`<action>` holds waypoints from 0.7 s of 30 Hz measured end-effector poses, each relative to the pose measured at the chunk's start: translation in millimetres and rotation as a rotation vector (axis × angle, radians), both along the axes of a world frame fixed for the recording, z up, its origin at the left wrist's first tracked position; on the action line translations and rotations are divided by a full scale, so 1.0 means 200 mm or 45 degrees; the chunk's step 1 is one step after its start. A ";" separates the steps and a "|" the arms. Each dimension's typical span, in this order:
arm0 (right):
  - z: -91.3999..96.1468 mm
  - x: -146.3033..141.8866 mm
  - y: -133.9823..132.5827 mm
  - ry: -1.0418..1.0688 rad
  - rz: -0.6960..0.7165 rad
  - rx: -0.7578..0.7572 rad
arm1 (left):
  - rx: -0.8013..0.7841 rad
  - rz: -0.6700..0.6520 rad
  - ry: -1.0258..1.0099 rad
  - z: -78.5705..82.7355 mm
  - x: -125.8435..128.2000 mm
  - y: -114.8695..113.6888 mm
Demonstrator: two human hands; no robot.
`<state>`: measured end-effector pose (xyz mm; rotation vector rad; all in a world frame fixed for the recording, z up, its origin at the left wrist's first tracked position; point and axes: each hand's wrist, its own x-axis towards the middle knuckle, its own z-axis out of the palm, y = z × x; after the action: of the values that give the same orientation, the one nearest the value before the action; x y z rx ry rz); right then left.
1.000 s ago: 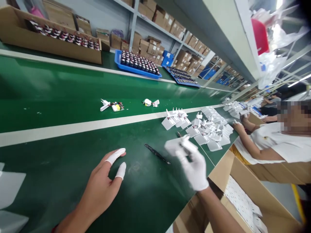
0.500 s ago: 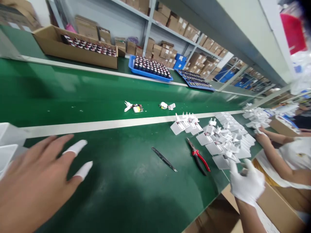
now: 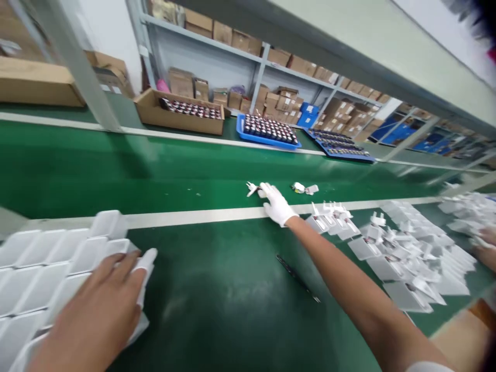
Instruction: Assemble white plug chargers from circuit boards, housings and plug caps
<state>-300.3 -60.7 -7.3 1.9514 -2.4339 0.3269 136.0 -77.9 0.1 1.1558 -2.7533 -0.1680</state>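
My left hand [image 3: 104,305], with white finger cots, rests at the right edge of a block of white plastic cases [image 3: 54,281]. Its fingers are closed around one white case [image 3: 136,330]. My right hand [image 3: 276,204], in a white glove, reaches out over the green belt. Its fingertips close on the circuit-board end of a white plug [image 3: 251,188]; the board is mostly hidden under them. Beyond it, to the right, lies a second small white plug assembly [image 3: 304,188]. Black tweezers [image 3: 297,278] lie on the green table, left of my right forearm.
White cases with plugs [image 3: 403,258] crowd the right of the table. At the back stand a carton of small parts [image 3: 182,121], a blue tray of black parts [image 3: 267,135] and a darker tray [image 3: 341,144]. A co-worker's hand [image 3: 486,248] shows at the right edge.
My left hand has come down onto the white cases and closed. My right hand has left the cases on the right and reached the plug on the belt. The view has swung left; the pliers are hidden.
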 end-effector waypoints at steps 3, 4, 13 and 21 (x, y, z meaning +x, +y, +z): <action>0.00 -0.09 -0.12 0.010 -0.019 0.144 | -0.118 -0.036 -0.295 0.10 -0.03 0.01; 0.00 -0.11 -0.15 0.008 -0.005 0.193 | -0.111 -0.026 -0.347 0.11 -0.03 0.01; 0.13 -0.14 -0.13 -0.207 -0.134 0.074 | 0.152 -0.027 -0.455 0.21 0.00 -0.02; 0.27 0.17 0.45 -1.053 -0.058 -0.452 | 0.073 -0.210 -0.157 0.35 -0.21 0.06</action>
<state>-265.9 29.7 46.4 1.8098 -2.5135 1.7190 94.9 -66.8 69.3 0.9821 -2.9709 -0.2019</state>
